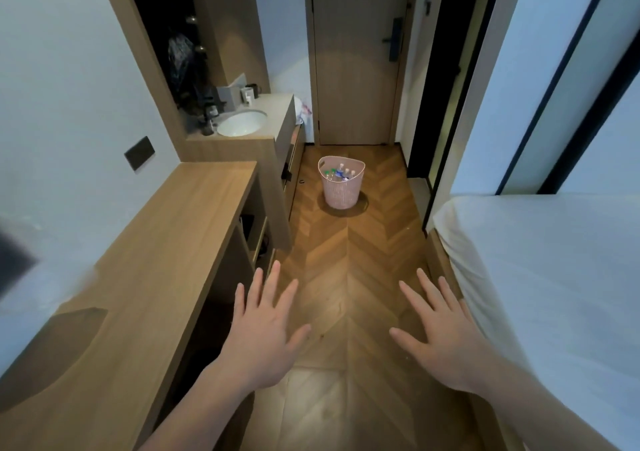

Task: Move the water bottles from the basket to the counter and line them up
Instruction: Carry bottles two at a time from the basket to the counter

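Observation:
A pink plastic basket stands on the wooden floor far ahead, near the door. Several water bottles stand upright inside it, only their caps and necks showing. A long wooden counter runs along the left wall. My left hand and my right hand are stretched out in front of me over the floor, palms down, fingers spread and holding nothing. Both are well short of the basket.
A sink counter with a white basin, cups and a tissue box lies beyond the wooden counter. A bed with white sheets fills the right side. A closed wooden door ends the narrow herringbone-floor aisle.

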`<action>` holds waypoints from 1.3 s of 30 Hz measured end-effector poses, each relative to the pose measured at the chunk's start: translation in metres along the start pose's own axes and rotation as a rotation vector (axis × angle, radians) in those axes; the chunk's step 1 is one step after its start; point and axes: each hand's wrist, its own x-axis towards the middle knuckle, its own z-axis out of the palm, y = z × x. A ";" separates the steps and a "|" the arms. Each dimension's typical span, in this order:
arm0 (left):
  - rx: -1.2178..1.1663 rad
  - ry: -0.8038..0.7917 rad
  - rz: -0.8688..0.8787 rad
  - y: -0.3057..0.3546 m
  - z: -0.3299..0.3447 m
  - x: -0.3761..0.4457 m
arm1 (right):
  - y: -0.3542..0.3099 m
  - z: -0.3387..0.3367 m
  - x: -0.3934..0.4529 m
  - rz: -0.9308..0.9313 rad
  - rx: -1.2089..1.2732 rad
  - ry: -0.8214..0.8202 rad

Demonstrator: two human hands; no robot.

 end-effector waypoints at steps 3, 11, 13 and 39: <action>-0.019 0.001 -0.032 0.002 -0.008 0.040 | 0.011 -0.026 0.054 -0.045 -0.007 -0.011; -0.033 0.032 -0.102 -0.012 -0.023 0.157 | 0.009 -0.064 0.187 -0.122 -0.007 -0.019; -0.041 0.064 -0.092 -0.019 -0.023 0.197 | 0.010 -0.070 0.225 -0.125 0.001 -0.015; 0.030 -0.019 0.156 -0.012 -0.084 0.749 | 0.110 -0.152 0.688 0.084 0.111 -0.064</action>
